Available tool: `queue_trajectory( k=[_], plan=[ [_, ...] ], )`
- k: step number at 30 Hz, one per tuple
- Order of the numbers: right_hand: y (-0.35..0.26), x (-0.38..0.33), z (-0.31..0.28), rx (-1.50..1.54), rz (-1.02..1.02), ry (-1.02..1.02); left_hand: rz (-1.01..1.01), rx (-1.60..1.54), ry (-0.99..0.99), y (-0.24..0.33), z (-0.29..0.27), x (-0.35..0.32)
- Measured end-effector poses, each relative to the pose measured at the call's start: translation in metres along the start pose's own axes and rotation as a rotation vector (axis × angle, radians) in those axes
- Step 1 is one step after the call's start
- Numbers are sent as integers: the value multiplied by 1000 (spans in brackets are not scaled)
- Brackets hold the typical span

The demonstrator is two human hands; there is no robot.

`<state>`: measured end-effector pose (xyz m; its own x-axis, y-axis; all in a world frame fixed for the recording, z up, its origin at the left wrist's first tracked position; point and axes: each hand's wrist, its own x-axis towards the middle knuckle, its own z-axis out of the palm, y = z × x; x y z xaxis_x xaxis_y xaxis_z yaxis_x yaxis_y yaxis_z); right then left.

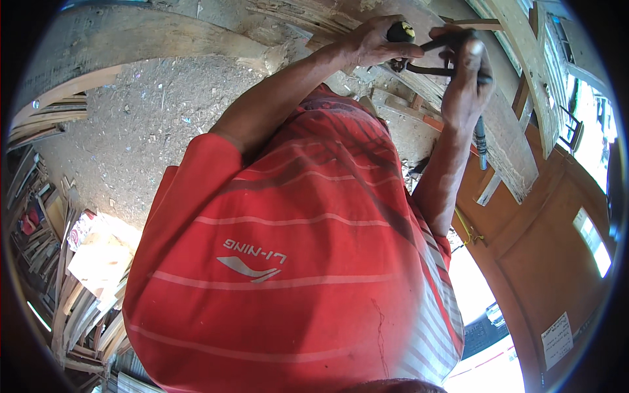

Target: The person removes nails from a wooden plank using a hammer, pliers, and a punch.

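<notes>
Red striped shirt [295,262] fills most of the view, closest to the lens. Past it, top centre-right, both hands meet on a dark metal tool [436,62]. Tool looks like a clamp or plier-type thing, black-grey, thin curved arms; exact kind hard to tell. Long axis runs roughly left-right across the picture, slightly tilted, with a black-and-yellow knob end [401,31] at the left. Left hand [373,42] is wrapped closed around that knob end. Right hand [466,82] is curled closed over the tool's right part, fingers folded down. Dark rod-like handle [481,141] hangs below the right hand, pointing down; cannot tell whether it is joined to the tool. Tool sits over rough weathered wooden planks [504,131] running diagonally. Sawdust-covered floor [144,118] left of the arms. Stacked wood offcuts [78,288] at lower left. Orange-brown door panel [550,242] at right.
</notes>
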<state>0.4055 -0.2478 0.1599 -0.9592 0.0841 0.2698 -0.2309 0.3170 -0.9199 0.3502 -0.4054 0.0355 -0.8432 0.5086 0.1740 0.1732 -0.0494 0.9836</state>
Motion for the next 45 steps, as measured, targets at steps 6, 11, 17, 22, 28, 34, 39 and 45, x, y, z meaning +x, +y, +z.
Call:
queue_trajectory(
  k=[6,11,17,22,28,34,39,45],
  plan=[
    [13,-31,-4,410,-30,56,-53,-221,13,2,10,-9],
    [26,-39,-12,427,-101,98,-59,-208,4,4,15,-9],
    [33,-41,-15,395,-94,159,-18,-145,55,15,19,-8],
    [27,-29,-8,267,-110,264,-143,-330,31,-4,19,-4],
    [27,-4,0,477,-37,265,-147,-374,47,-7,19,1],
    [38,17,-1,606,39,168,-63,-236,72,-6,17,1],
    [27,34,16,355,39,76,-114,-128,121,-10,15,-1],
    [21,42,15,291,101,0,-125,-172,150,-7,16,0]
  ],
)
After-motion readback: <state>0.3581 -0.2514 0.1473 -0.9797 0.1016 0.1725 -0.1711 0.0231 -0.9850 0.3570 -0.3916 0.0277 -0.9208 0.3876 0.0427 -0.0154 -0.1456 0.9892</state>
